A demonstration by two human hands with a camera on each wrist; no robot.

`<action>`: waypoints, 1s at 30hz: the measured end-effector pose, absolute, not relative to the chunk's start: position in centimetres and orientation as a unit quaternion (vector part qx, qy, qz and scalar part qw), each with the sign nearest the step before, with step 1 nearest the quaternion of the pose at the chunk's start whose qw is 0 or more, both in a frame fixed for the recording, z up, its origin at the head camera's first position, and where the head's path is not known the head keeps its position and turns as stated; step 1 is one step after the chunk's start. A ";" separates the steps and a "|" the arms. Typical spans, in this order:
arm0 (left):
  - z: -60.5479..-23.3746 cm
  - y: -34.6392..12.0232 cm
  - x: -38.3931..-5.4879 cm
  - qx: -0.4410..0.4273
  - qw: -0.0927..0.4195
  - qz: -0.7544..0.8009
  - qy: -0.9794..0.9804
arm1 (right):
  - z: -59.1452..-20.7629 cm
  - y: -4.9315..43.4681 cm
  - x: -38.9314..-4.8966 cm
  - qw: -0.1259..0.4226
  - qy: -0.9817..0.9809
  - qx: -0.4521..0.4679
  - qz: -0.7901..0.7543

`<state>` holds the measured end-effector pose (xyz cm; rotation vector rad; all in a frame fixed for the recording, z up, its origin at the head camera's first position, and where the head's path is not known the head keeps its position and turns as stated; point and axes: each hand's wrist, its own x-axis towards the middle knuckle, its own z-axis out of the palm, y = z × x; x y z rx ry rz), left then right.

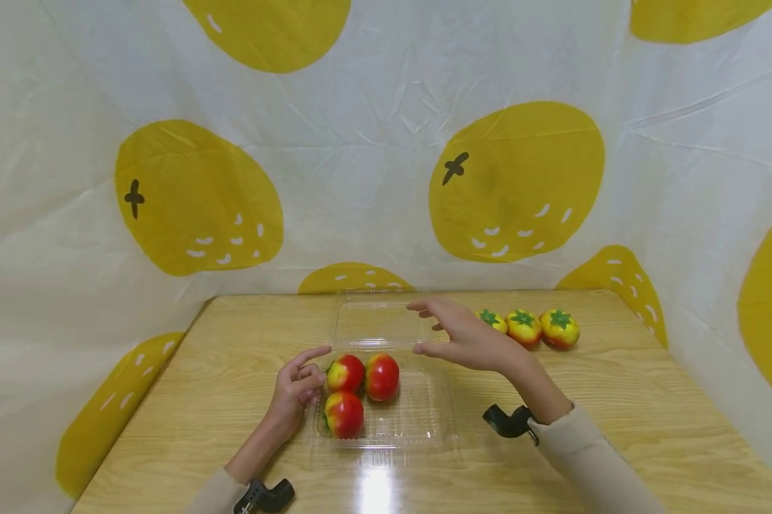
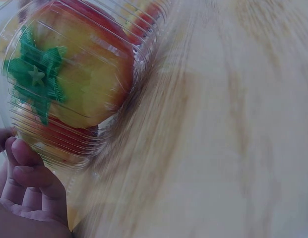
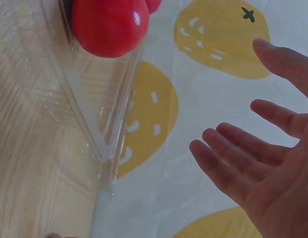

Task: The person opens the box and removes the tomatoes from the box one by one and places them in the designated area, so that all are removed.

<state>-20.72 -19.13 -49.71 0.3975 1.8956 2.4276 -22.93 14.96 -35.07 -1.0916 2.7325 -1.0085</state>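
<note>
Head view: clear box [image 1: 414, 414] on wooden table [image 1: 225, 385], fruit-printed sheet [image 1: 360, 185] behind.

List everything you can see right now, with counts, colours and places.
Boxed fruits: three, red and yellow, in the container's left half
Loose fruits: three visible, yellow-red with green tops, table's far right
Container: one, clear, table's middle
Lid: one, clear, open behind the container
Table: one, wood-brown, underneath
Cloth: white, yellow fruit prints, behind
Wrist devices: two, black, one per wrist
Sleeves: two, beige, forearms
Left hand: one, bare, container's left edge
Right hand: one, bare, near the lid
</note>
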 end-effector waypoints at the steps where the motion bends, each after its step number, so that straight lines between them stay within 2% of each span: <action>1: -49.7 -19.1 -20.7 0.127 0.018 0.782 0.610 | -35.0 14.8 -23.0 0.018 0.880 -0.351 -0.320; 8: -49.8 -19.1 -20.8 0.129 0.015 0.779 0.614 | -34.8 13.5 -23.6 0.033 0.876 -0.377 -0.300; 23: -49.9 -19.2 -21.0 0.134 0.014 0.778 0.613 | -36.4 10.4 -25.1 0.114 0.869 -0.394 -0.276; 30: -50.0 -19.2 -21.0 0.136 0.016 0.778 0.613 | -37.0 9.2 -25.3 0.129 0.878 -0.397 -0.235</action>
